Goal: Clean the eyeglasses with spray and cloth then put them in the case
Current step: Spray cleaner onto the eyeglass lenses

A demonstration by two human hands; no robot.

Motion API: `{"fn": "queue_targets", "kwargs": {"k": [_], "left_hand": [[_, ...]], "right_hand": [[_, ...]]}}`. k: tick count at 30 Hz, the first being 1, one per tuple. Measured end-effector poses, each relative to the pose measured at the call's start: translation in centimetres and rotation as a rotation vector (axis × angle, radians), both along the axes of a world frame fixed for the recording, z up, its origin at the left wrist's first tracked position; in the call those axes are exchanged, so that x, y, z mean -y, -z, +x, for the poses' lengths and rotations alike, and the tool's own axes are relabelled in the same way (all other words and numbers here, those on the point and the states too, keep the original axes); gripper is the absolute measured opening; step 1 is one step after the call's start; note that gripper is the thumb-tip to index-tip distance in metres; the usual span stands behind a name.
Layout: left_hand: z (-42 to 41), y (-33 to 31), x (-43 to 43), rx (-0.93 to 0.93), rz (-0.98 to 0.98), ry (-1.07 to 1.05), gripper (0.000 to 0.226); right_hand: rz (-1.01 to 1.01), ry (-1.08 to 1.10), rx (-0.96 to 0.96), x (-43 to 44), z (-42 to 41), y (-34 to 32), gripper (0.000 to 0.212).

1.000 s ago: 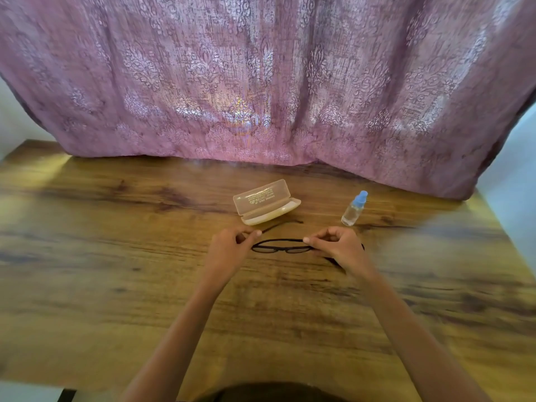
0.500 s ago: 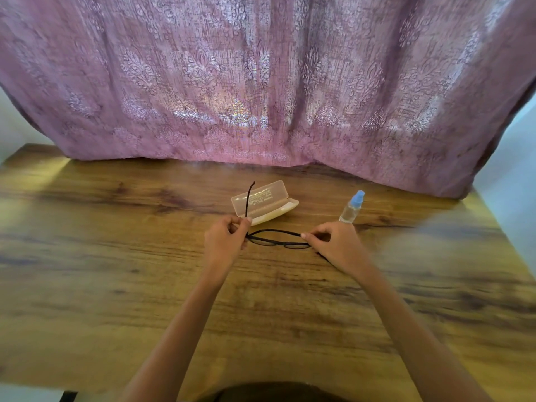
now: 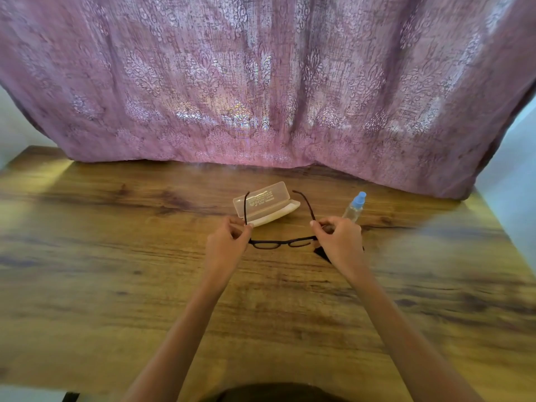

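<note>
Dark-framed eyeglasses (image 3: 280,243) are held above the wooden table (image 3: 116,271), lenses toward me and both temples unfolded, pointing away. My left hand (image 3: 227,242) pinches the left hinge and my right hand (image 3: 338,242) pinches the right one. Just beyond stands the translucent beige case (image 3: 265,206), its lid open. A small clear spray bottle (image 3: 354,206) with a blue cap stands upright to the case's right. A dark cloth (image 3: 321,252) shows as a corner under my right hand, mostly hidden.
A pink patterned curtain (image 3: 261,82) hangs along the table's far edge, close behind the case and bottle. Pale walls show at both sides.
The glasses were folded one second ago; the left temple swung out first, then the right one. Both hands lifted slightly and spread apart.
</note>
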State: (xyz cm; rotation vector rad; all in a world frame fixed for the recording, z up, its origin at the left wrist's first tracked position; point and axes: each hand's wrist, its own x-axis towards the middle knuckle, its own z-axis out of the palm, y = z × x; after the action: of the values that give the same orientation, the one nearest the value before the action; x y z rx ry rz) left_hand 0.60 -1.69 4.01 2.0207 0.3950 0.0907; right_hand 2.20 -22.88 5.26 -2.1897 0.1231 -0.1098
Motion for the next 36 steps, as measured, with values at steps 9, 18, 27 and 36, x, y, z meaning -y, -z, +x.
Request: {"fn": "queue_targets", "kwargs": {"k": [9, 18, 27, 36], "left_hand": [[-0.9, -0.7, -2.0, 0.617, 0.622, 0.547, 0.028], [0.3, -3.6, -0.6, 0.845, 0.824, 0.593, 0.03], [-0.3, -4.1, 0.7, 0.854, 0.744, 0.435, 0.018], [-1.0, -6.0, 0.4, 0.892, 0.714, 0.259, 0.019]], "right_hand": [[0.085, -0.011, -0.076, 1.8, 1.9, -1.6, 0.009], [0.312, 0.024, -0.244, 3.5, 4.5, -3.3, 0.018], [0.293, 0.122, -0.027, 4.8, 4.7, -1.9, 0.022], [-0.203, 0.203, 0.385, 5.8, 4.7, 3.3, 0.038]]}}
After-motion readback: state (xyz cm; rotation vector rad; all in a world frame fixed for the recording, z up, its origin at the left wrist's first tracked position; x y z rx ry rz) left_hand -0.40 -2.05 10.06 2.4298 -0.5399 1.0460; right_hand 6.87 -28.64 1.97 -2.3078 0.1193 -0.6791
